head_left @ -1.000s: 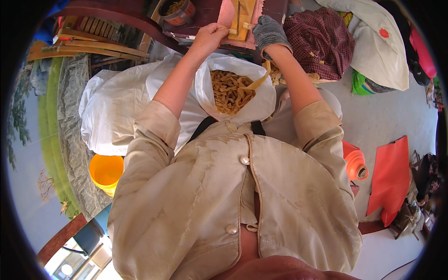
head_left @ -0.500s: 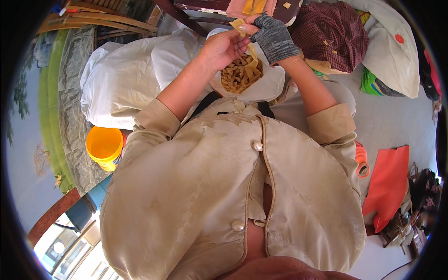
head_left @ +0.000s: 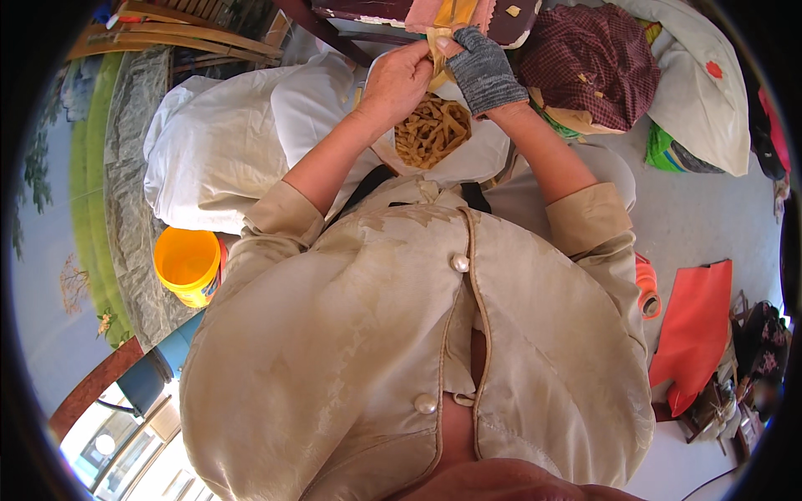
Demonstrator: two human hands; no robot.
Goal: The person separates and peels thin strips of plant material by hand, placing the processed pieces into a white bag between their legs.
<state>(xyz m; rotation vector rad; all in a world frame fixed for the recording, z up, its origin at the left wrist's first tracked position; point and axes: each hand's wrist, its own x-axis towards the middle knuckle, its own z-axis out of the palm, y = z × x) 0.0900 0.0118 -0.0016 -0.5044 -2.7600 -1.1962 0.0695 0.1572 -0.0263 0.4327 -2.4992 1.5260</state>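
Observation:
My bare left hand (head_left: pixel 398 82) pinches a thin tan strip (head_left: pixel 438 77) between its thumb and fingers. Opposite it, my right hand (head_left: pixel 487 73), in a grey knitted fingerless glove, has its thumb and fingers closed on the same strip near its upper end. The strip's lower part hangs between the hands. Beneath them, in my lap, an open white bag (head_left: pixel 484 149) holds a heap of similar tan strips (head_left: pixel 431 132). What the strips are made of I cannot tell.
Ahead stands a dark, worn stool (head_left: pixel 380 8) bearing a pink cloth (head_left: pixel 415 18) and a yellowish piece. A full white sack (head_left: pixel 225 150) and yellow bucket (head_left: pixel 186 265) are on the left. On the right lie a checked dark-red cloth (head_left: pixel 589 67) and red sheet (head_left: pixel 692 326).
My left hand has turned from palm up to back up. The strip between my hands now hangs lower and longer, and my right hand has shifted slightly toward me.

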